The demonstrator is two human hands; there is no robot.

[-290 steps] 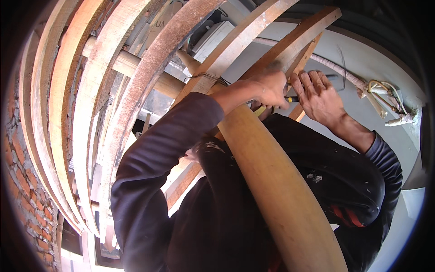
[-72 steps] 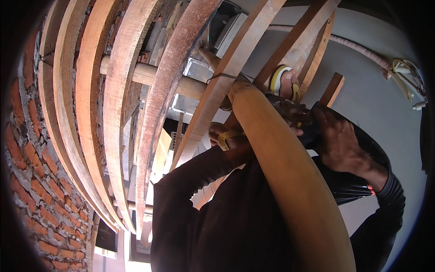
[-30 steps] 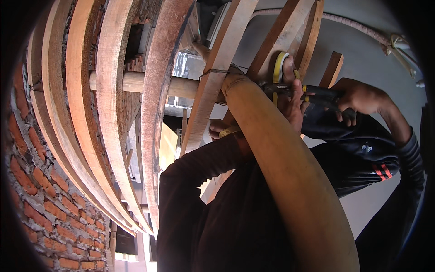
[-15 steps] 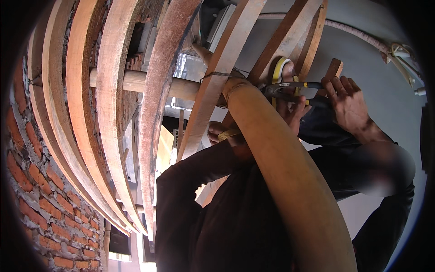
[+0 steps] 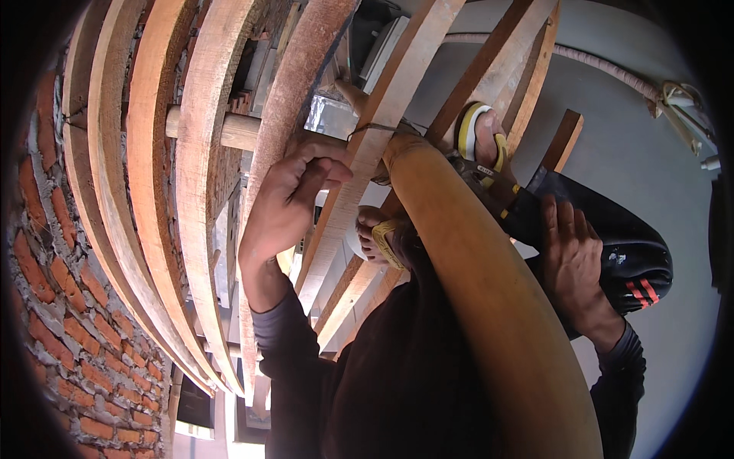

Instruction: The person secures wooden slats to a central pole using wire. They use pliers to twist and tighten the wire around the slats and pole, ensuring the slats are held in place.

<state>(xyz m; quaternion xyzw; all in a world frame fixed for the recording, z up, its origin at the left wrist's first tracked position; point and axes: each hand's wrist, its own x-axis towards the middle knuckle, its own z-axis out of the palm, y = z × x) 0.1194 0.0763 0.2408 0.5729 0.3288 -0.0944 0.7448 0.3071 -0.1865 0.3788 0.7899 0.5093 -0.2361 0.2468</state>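
Note:
My left hand (image 5: 284,200) has come up beside a slanted wooden beam (image 5: 375,153). Its fingers are curled in close to the beam's edge, and anything between them is too small to make out. Dark wire (image 5: 372,126) wraps the beam where it crosses a bamboo pole (image 5: 239,131). Pliers (image 5: 489,177) with yellow-collared black handles point their jaws toward the end of a thick rounded pole (image 5: 482,268). My right hand (image 5: 572,256) is closed at the handle end, fingers together and palm side hidden, against my dark trouser leg.
Several curved-looking wooden battens (image 5: 202,153) run along the left, beyond them a rough brick wall (image 5: 84,352). My sandalled feet (image 5: 382,236) rest among the timbers. A grey wall (image 5: 657,153) with a wrapped pipe (image 5: 604,69) lies to the right.
My left hand has left the pliers and moved left to the wired beam, its fingers curling. My right hand has moved down, and the pliers have tilted with their handles lower.

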